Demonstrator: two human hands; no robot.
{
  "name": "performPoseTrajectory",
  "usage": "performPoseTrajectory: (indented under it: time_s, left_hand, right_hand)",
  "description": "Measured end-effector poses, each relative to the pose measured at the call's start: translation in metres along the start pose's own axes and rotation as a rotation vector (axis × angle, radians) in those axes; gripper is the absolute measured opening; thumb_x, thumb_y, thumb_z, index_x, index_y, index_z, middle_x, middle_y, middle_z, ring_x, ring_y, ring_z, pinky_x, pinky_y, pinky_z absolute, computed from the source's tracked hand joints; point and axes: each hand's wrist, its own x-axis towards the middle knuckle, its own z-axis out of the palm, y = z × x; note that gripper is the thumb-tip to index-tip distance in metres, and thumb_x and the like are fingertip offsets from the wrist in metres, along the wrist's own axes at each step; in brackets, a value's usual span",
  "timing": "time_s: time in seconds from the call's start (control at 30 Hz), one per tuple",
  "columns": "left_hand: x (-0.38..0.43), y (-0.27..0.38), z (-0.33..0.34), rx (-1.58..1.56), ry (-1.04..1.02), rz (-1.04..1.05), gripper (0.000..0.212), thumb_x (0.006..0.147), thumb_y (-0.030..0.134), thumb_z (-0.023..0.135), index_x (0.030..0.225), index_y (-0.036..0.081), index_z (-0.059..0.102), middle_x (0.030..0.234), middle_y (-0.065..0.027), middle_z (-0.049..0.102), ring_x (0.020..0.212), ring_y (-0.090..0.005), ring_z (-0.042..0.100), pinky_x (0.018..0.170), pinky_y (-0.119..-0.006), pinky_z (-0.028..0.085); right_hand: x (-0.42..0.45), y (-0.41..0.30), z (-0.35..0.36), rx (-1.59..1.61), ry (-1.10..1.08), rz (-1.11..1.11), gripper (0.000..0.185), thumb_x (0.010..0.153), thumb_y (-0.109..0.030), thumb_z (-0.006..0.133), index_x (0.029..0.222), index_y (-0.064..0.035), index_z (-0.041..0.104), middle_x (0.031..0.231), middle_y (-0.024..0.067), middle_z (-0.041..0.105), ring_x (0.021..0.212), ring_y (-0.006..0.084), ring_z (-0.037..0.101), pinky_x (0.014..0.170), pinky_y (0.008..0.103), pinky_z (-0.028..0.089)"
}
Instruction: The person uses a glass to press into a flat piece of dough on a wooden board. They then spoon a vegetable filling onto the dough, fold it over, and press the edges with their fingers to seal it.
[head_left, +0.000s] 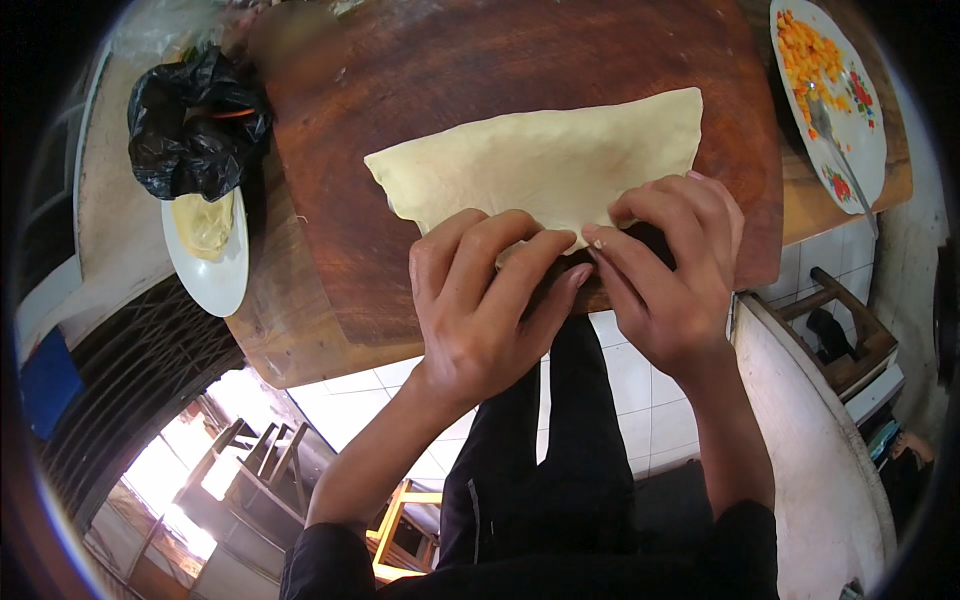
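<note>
A pale sheet of rolled dough (547, 154) lies across a dark wooden board (352, 247), its far edge fairly straight and its left end a little uneven. My left hand (480, 292) bends over the near edge, with thumb and fingertips pinching the dough around its middle. Close beside it, my right hand (675, 255) grips the same near edge between thumb and forefinger, its other fingers curled over the dough. A small bit of dough clings to the right forefinger. Both hands hide much of the near edge.
On the right stands a floral plate (862, 142) of diced orange filling (806, 52) with a spoon (840, 150). At left, a white plate (217, 292) carries a yellowish soft lump (206, 225), partly under a black plastic bag (199, 124). The wooden table (300, 352) ends near my legs.
</note>
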Motion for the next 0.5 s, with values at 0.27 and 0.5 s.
performPoseTrajectory:
  time_s: [0.27, 0.5]
  left_hand:
    - [-0.0049, -0.0032, 0.0020, 0.086, -0.005, 0.030, 0.028, 0.069, 0.005, 0.086, 0.095, 0.012, 0.079, 0.098, -0.0053, 0.068, 0.097, -0.0260, 0.060, 0.085, -0.040, 0.047]
    - [-0.0064, -0.0084, -0.0004, 0.126, -0.039, 0.103, 0.029, 0.071, 0.009, 0.085, 0.099, 0.011, 0.079, 0.096, -0.0027, 0.067, 0.093, -0.0238, 0.061, 0.081, -0.038, 0.045]
  right_hand:
    - [-0.0044, -0.0032, -0.0049, -0.027, -0.073, -0.019, 0.030, 0.071, -0.011, 0.080, 0.099, -0.0058, 0.074, 0.103, 0.0067, 0.064, 0.102, 0.0259, 0.061, 0.101, 0.0525, 0.043]
    - [-0.0029, -0.0090, -0.0024, 0.023, -0.035, 0.068, 0.027, 0.074, -0.010, 0.080, 0.100, -0.0068, 0.073, 0.103, 0.0058, 0.064, 0.101, 0.0249, 0.062, 0.103, 0.0518, 0.038]
